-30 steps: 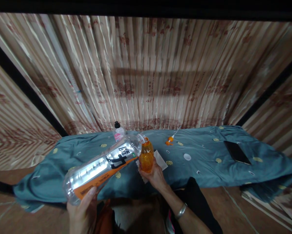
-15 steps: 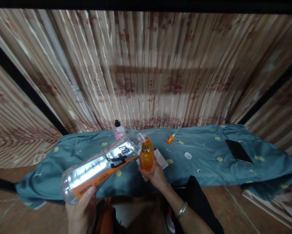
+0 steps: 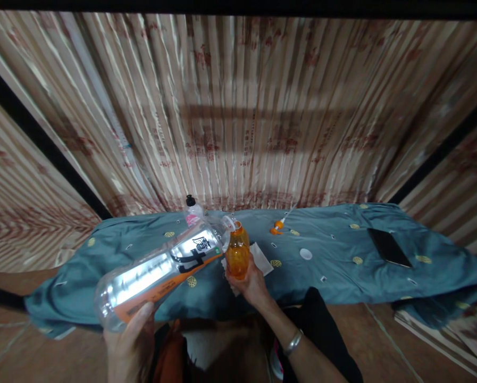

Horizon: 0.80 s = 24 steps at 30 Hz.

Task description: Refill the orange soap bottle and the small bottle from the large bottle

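Observation:
A large clear plastic bottle (image 3: 154, 276) with a silver and orange label lies tilted in my left hand (image 3: 132, 338), which grips it near its base. Its neck meets the open mouth of a small amber bottle (image 3: 238, 254). That amber bottle stands roughly upright in my right hand (image 3: 251, 284), fingers wrapped around its lower part. Beneath and beside this hand is a white tissue (image 3: 262, 259). Whether liquid passes between the bottles is too unclear to see. An orange pump top (image 3: 278, 226) with a thin tube rests on the cloth to the right.
A teal patterned cloth (image 3: 326, 276) covers the low surface before me. On it are a black-capped bottle (image 3: 193, 210) behind the clear bottle, a white round disc (image 3: 306, 254) and a dark phone (image 3: 388, 247) at right. Striped curtains (image 3: 230, 106) hang behind, between dark posts.
Both hands and their bottles sit slightly further left in the picture, along with small shifts of the whole view. The bottles' mouths stay together.

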Available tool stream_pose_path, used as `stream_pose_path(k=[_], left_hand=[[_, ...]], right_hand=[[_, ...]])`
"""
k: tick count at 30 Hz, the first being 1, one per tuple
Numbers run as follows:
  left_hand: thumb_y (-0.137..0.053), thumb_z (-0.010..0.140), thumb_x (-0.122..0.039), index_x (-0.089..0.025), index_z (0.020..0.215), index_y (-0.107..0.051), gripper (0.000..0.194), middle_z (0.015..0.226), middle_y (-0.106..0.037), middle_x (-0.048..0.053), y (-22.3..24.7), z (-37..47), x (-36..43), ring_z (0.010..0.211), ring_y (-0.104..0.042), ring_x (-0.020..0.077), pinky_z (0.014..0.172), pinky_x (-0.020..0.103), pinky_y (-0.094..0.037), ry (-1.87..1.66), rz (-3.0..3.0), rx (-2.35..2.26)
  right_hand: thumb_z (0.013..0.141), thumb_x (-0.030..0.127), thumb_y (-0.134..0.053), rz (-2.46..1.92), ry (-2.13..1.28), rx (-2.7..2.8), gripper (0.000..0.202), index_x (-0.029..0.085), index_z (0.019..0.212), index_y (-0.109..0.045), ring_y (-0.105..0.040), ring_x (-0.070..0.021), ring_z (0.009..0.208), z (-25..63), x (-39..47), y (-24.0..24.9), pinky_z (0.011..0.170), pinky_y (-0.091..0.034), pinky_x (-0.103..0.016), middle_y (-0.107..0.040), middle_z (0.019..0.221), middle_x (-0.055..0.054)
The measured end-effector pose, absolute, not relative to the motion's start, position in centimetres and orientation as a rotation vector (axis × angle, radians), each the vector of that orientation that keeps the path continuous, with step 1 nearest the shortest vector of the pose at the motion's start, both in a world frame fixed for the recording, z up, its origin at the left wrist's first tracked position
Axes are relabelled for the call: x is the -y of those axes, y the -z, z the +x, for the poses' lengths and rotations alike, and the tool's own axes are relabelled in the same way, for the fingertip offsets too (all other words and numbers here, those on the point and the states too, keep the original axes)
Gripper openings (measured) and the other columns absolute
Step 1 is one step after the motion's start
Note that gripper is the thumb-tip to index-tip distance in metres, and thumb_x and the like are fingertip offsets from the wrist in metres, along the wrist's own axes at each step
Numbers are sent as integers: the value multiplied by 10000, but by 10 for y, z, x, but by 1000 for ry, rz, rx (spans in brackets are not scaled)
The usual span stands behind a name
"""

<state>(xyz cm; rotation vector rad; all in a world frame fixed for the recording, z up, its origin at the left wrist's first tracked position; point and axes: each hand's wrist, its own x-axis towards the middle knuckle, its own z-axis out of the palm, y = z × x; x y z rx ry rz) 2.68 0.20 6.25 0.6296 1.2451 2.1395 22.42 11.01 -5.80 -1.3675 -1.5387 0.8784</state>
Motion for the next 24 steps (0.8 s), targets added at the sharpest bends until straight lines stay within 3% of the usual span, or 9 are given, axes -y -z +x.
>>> stream_pose_path(k=[13,19,24], left_hand=[[-930,573,-317,-253,1185,-722,649,1094,-760,42,-61,27,-3,1050,-708,314,963,503,-594,-2143,651,-1291],[-931,589,-284,-252,1163,-733,608,1058,-771,30,-65,29,-2,931,-725,255,916,444,-611,-2141,641,-1258],[-937,553,-296,-243,1135,-738,617,1053,-772,32,-65,28,-3,963,-725,258,959,417,-591,-2161,665,-1263]], right_hand=[[757,443,-774,-1392,-915,1542,628,233,1300,-538,-761,-281,956,224,-109,55,887,-612,-414,-768,1026,-46],[743,421,-774,-1413,-914,1522,622,231,1295,-559,-762,-282,942,224,-109,54,856,-620,-407,-771,1010,-37],[728,391,-791,-1388,-885,1523,669,251,1340,-559,-768,-285,959,224,-109,53,848,-630,-398,-775,1055,-41]])
